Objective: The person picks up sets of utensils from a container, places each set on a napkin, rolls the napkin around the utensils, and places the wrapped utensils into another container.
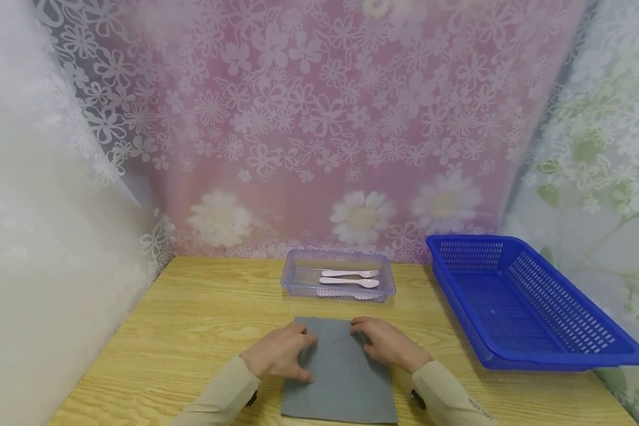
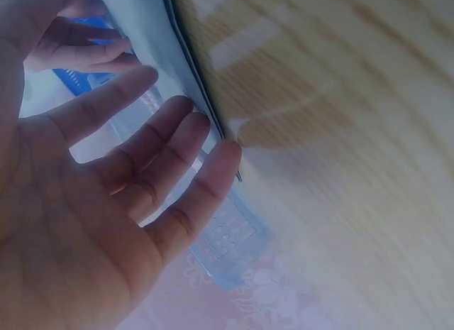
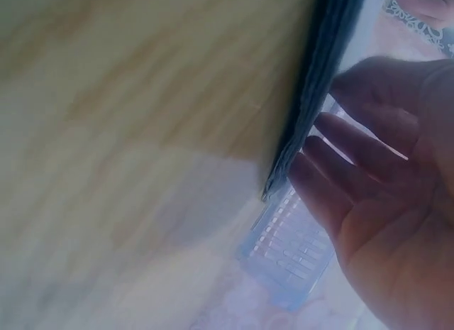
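A grey folded cloth (image 1: 343,378) lies flat on the wooden table in front of me. Its stacked layers show along the edge in the right wrist view. My left hand (image 1: 281,352) is at the cloth's left side, thumb and fingers spread; in the left wrist view its fingertips (image 2: 228,156) are at the cloth's edge. On the opposite side, my right hand (image 1: 390,344) touches near the upper right corner with fingers loosely bent. Neither hand pinches the cloth. Whether every fingertip makes contact is hard to tell.
Behind the cloth stands a clear purplish plastic tray (image 1: 300,290) with a white fork (image 1: 346,274), a white spoon (image 1: 346,281) and a pale knife-like utensil (image 1: 346,294). A large blue plastic basket (image 1: 522,313) sits at the right. Flowered curtains (image 1: 298,118) border the table (image 1: 191,331).
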Tool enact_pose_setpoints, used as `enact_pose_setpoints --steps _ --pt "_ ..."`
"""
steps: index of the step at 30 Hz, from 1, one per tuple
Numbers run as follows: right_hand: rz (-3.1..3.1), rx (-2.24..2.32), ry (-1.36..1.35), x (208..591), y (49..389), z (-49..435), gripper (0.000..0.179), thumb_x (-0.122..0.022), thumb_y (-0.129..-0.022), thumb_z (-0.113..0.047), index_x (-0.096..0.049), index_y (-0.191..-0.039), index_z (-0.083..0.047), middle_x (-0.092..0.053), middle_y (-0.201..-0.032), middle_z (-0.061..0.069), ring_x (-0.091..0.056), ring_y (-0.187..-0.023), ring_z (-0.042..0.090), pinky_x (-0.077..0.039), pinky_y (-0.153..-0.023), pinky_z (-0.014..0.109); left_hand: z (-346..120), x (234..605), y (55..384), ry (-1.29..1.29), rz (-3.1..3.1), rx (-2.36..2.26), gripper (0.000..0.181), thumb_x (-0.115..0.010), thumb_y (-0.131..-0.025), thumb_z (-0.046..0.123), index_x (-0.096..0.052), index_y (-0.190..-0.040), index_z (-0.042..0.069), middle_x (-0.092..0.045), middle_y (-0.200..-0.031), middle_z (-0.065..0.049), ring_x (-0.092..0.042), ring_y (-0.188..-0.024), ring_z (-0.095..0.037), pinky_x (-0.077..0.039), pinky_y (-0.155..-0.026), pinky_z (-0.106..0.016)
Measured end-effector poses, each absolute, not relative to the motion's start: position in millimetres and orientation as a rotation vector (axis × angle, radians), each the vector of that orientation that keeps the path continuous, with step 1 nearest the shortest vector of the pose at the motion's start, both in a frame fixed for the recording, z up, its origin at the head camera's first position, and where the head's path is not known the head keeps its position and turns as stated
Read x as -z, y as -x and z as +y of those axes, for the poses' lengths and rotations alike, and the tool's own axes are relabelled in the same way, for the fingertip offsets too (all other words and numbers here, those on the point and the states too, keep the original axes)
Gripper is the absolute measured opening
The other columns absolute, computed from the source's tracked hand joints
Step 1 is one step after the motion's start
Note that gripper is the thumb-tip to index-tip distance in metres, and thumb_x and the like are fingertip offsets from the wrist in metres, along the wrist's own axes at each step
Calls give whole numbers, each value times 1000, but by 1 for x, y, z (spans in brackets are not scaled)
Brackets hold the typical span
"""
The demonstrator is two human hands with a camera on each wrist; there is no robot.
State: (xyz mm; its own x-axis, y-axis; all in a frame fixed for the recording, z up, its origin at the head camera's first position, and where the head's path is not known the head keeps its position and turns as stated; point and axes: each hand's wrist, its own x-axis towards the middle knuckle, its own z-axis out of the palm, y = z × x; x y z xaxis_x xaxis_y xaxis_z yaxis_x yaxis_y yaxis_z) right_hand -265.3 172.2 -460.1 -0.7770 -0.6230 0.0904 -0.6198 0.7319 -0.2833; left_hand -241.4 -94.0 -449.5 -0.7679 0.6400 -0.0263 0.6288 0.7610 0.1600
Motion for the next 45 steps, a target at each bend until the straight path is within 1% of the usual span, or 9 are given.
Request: enact_pose_setpoints --steps 6,12,18,24,28,32,37,41,45 --pt "2899 552 909 460 264 173 28 -71 -87 -7 -68 -114 1 -61 -131 19 -58 -121 38 -44 -104 52 -93 448 243 -1019 2850 -265 65 -83 -71 54 -62 -124 23 -58 -116 3 -56 -104 -13 -53 -83 -32" --pt "2944 511 912 455 260 176 26 -75 -84 -9 -69 -107 1 -64 -124 19 -61 -116 37 -47 -100 51 -94 444 243 -1052 2852 -282 59 -85 -72 45 -64 -122 23 -56 -113 4 -53 -98 -8 -52 -82 -28" --pt "2996 440 908 455 261 179 21 -78 -82 -13 -71 -98 -2 -68 -110 12 -65 -104 30 -52 -93 46 -96 446 245 -1102 2871 -278 47 -85 -73 38 -69 -114 24 -57 -107 4 -53 -96 -9 -51 -82 -27" --pt "3084 367 851 452 256 184 20 -83 -78 -20 -69 -87 -10 -66 -90 0 -64 -81 18 -55 -74 38 -98 446 248 -1128 2917 -227 35 -85 -72 28 -73 -104 25 -59 -105 3 -54 -99 -13 -51 -86 -30" --pt "3130 301 858 450 254 187 19 -83 -77 -23 -66 -76 -15 -59 -75 -6 -54 -66 9 -47 -59 29 -99 445 250 -1134 2904 -231 31 -85 -74 25 -73 -103 23 -61 -105 2 -58 -102 -16 -53 -88 -32" --pt "3132 302 845 448 253 189 22 -83 -77 -23 -63 -71 -18 -57 -69 -9 -47 -60 4 -40 -54 25 -99 445 252 -1147 2900 -233 28 -84 -76 23 -74 -103 23 -63 -104 3 -60 -102 -16 -54 -86 -32" --pt "3108 303 851 446 251 192 19 -85 -75 -22 -69 -82 -15 -56 -67 -10 -46 -60 4 -40 -54 25 -98 446 253 -1171 2910 -223 27 -83 -77 21 -74 -103 23 -63 -100 4 -59 -96 -14 -53 -81 -30" --pt "3091 271 840 444 248 193 29 -86 -72 -24 -73 -95 -13 -55 -66 -11 -48 -61 4 -42 -55 26 -97 446 253 -1165 2909 -237 26 -81 -79 17 -74 -103 22 -63 -100 3 -59 -94 -15 -52 -80 -29" --pt "3070 285 787 441 244 194 31 -88 -70 -24 -73 -94 -13 -55 -66 -11 -50 -63 5 -44 -56 29 -94 446 253 -1156 2907 -252 26 -79 -82 12 -74 -106 21 -64 -105 2 -60 -97 -16 -53 -82 -31"
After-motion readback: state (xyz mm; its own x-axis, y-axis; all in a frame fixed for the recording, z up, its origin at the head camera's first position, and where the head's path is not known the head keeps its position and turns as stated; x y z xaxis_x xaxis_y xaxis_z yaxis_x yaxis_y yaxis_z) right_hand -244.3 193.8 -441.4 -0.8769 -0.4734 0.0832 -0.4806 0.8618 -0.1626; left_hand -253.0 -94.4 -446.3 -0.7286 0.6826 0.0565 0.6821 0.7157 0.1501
